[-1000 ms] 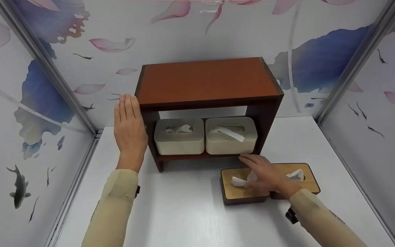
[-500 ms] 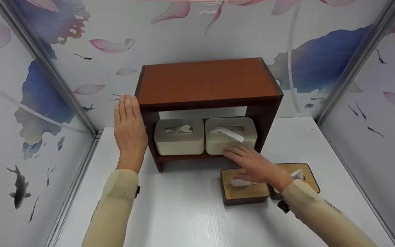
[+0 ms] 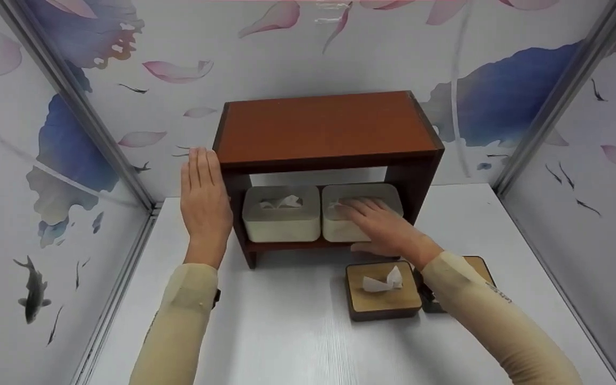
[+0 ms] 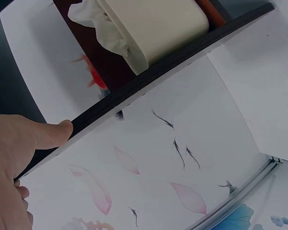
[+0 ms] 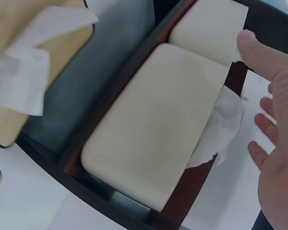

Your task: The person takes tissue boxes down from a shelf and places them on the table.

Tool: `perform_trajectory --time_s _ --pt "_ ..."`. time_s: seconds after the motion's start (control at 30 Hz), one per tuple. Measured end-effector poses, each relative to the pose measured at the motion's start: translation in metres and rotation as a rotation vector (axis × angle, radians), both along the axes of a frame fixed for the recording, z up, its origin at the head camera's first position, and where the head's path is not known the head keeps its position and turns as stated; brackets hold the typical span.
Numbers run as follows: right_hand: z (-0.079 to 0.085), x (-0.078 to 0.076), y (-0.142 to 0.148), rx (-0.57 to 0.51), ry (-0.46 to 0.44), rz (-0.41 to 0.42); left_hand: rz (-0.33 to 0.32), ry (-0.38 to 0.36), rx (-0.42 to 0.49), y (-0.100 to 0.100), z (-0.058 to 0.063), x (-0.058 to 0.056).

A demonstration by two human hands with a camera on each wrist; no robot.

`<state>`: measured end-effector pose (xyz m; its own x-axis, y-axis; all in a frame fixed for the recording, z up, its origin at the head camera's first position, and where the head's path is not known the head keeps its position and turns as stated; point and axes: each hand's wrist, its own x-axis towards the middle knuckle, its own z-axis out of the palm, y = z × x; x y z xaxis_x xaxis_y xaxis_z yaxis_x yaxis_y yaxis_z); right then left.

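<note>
A reddish-brown wooden shelf (image 3: 329,128) stands on the white table. My left hand (image 3: 205,206) rests against its left side panel, fingers straight; the left wrist view shows the thumb (image 4: 55,135) at the panel's dark edge. Two cream tissue boxes sit side by side inside: the left box (image 3: 281,230) and the right box (image 3: 340,231). My right hand (image 3: 380,224) reaches over the right box with extended fingers, covering its tissue in the head view. In the right wrist view, that hand stays apart from the box (image 5: 153,115) and its white tissue (image 5: 223,120).
Two dark tissue boxes with wooden lids stand before the shelf: a nearer one (image 3: 383,302) with tissue sticking up, and another (image 3: 482,267) partly hidden behind my right forearm. Printed wall panels (image 3: 313,59) with metal corner rails (image 3: 99,123) enclose the table.
My right hand has moved left and forward, from above the wood-lidded boxes to over the right cream box. My left hand keeps its place against the shelf.
</note>
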<state>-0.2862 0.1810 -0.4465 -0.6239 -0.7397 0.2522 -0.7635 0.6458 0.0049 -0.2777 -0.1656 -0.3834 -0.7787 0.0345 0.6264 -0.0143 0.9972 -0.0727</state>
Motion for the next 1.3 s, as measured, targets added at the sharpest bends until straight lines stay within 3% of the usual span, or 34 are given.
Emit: perform_trajectory --time_s 0.2,0.6,1.03,1.3 --pt "0.004 -0.022 -0.006 0.077 -0.038 -0.115 0.014 -0.002 -0.014 -0.001 -0.002 0.000" --pt "0.013 -0.053 -0.008 0.139 -0.376 -0.336 0.026 0.036 -0.032 0.001 -0.002 -0.003" --pt "0.007 -0.067 0.000 0.095 -0.509 -0.369 0.019 0.059 -0.025 0.002 -0.002 -0.004" --pt "0.000 -0.073 -0.002 0.116 -0.515 -0.364 0.034 0.046 -0.036 0.000 -0.003 -0.003"
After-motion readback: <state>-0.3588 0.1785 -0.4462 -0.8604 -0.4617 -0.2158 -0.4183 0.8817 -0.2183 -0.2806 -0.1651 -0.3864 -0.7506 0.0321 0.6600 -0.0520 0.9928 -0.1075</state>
